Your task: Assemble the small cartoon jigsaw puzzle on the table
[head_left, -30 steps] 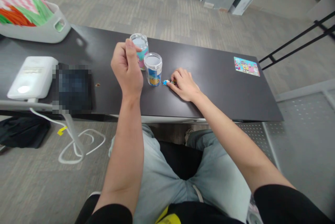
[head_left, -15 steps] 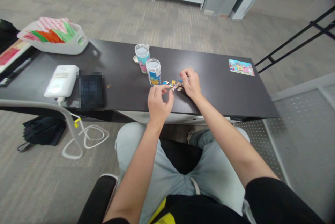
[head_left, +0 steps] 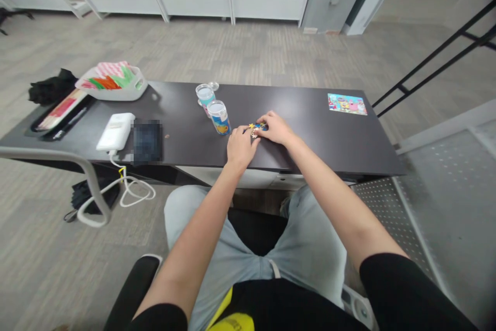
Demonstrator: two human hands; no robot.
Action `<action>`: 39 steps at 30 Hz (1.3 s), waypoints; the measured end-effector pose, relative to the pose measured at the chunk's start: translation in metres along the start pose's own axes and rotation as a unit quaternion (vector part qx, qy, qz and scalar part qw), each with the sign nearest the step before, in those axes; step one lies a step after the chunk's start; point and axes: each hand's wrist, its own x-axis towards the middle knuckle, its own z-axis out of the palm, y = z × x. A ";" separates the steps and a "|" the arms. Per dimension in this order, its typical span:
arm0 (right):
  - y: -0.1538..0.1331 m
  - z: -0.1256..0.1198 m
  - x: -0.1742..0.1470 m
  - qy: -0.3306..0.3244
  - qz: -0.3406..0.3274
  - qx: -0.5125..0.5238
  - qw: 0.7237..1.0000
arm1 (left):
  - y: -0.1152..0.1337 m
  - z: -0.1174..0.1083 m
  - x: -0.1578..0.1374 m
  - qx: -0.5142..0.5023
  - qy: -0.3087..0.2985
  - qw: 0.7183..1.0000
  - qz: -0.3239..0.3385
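Observation:
A small pile of colourful jigsaw pieces [head_left: 254, 132] lies on the dark tabletop in front of me, partly covered by my fingers. My left hand [head_left: 239, 149] is curved round the near left side of the pile, its fingertips against the pieces. From the right, my right hand [head_left: 275, 128] bends its fingers round the other side, thumb and fingers touching the pieces. Just beyond my left hand stands a clear jar [head_left: 220, 119] with a blue and yellow picture. Behind it is a second jar [head_left: 205, 95], coloured turquoise and pink.
A picture card [head_left: 347, 104] lies at the right end of the table [head_left: 318, 150]. A clear lid [head_left: 213, 85] is near the jars. To the left are a white power bank [head_left: 116, 131] with a cable, a pixelated dark item [head_left: 147, 142] and a white basket [head_left: 114, 94].
My hands have come down and closer together around the jigsaw pieces, which are now bunched more tightly. The camera view has shifted, showing more of the cabinets beyond the table.

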 end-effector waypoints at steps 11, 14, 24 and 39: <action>-0.016 -0.029 0.028 -0.106 0.025 -0.050 0.993 | -0.008 -0.010 0.050 0.059 -0.132 0.984 -0.104; -0.026 -0.035 0.032 -0.140 0.046 -0.070 0.987 | -0.002 -0.014 0.059 0.073 -0.168 0.974 -0.130; -0.049 -0.049 0.029 -0.173 0.049 -0.141 0.974 | 0.012 -0.022 0.074 0.109 -0.231 0.951 -0.172; -0.032 -0.047 0.018 -0.125 -0.007 -0.182 0.975 | 0.019 -0.026 0.056 0.135 -0.201 0.963 -0.117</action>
